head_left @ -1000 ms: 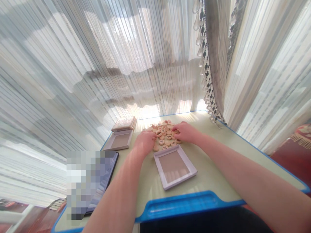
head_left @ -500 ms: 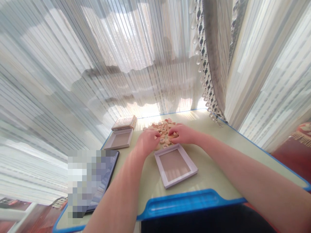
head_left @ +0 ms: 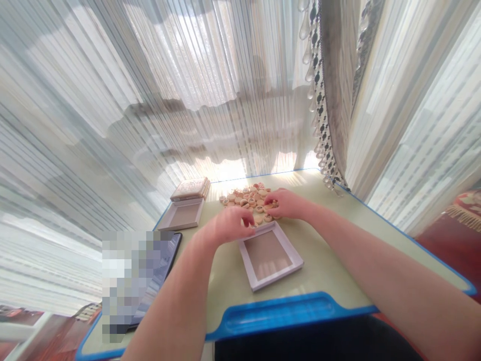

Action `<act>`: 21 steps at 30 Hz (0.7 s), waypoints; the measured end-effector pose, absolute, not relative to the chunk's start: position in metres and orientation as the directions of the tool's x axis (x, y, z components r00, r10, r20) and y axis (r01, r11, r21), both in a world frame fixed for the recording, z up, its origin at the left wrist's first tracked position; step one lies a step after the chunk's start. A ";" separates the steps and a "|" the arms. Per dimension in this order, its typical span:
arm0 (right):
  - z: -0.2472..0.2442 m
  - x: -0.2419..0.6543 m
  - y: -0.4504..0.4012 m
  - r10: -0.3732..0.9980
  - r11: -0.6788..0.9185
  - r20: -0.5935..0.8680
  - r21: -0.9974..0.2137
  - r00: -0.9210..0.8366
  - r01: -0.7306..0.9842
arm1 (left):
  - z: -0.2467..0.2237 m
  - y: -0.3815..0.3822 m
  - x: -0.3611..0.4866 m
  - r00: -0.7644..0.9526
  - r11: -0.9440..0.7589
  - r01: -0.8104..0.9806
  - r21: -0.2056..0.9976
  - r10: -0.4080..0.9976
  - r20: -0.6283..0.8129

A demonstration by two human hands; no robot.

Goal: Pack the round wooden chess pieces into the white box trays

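Several round wooden pieces (head_left: 251, 200) with dark or red markings lie in a loose pile toward the far side of the table. My left hand (head_left: 240, 223) is over the far left corner of a shallow white box (head_left: 298, 264), its fingers curled at the near edge of the pile. Whether those fingers hold a piece is too small to tell. My right hand (head_left: 280, 203) rests at the right side of the pile, fingers bent down onto pieces; what it grips, if anything, is hidden. The white box lies with its hollow side up.
On the left, a second shallow box (head_left: 184, 214) lies before a printed box (head_left: 190, 189). A dark-edged tablet (head_left: 158, 286), partly pixelated, is nearer. The pale table (head_left: 338, 271) has a blue rim with a raised tray at the front. Curtains hang behind.
My left hand has moved nearer, from the left of the pile to the white box's far edge. My right hand has shifted slightly right, and some pieces near it have moved.
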State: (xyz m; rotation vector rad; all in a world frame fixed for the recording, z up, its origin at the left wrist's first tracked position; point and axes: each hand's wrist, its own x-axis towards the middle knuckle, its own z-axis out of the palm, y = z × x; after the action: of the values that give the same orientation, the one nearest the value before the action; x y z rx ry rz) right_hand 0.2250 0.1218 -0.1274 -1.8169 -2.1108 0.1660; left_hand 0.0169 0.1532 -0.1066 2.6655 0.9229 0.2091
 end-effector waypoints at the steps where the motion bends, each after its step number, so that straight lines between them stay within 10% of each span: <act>1: -0.128 0.225 0.122 0.975 0.172 0.189 -0.306 -0.118 0.936 | -0.106 0.154 0.016 0.789 -0.745 0.577 0.334 0.615 0.009; 13: -0.133 0.229 0.125 0.955 0.192 0.292 -0.468 -0.054 0.863 | -0.103 0.152 0.014 0.806 -0.685 0.544 0.484 0.587 -0.075; 21: -0.141 0.219 0.130 0.942 0.256 0.316 -0.462 -0.111 0.849 | -0.117 0.170 0.016 0.602 -0.691 0.660 0.295 0.721 0.343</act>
State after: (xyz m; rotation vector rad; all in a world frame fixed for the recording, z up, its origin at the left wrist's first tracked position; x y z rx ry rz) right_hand 0.2192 0.1304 -0.1412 -1.6200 -1.9855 0.2221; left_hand 0.0159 0.1700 -0.1171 2.6860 1.1653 0.6687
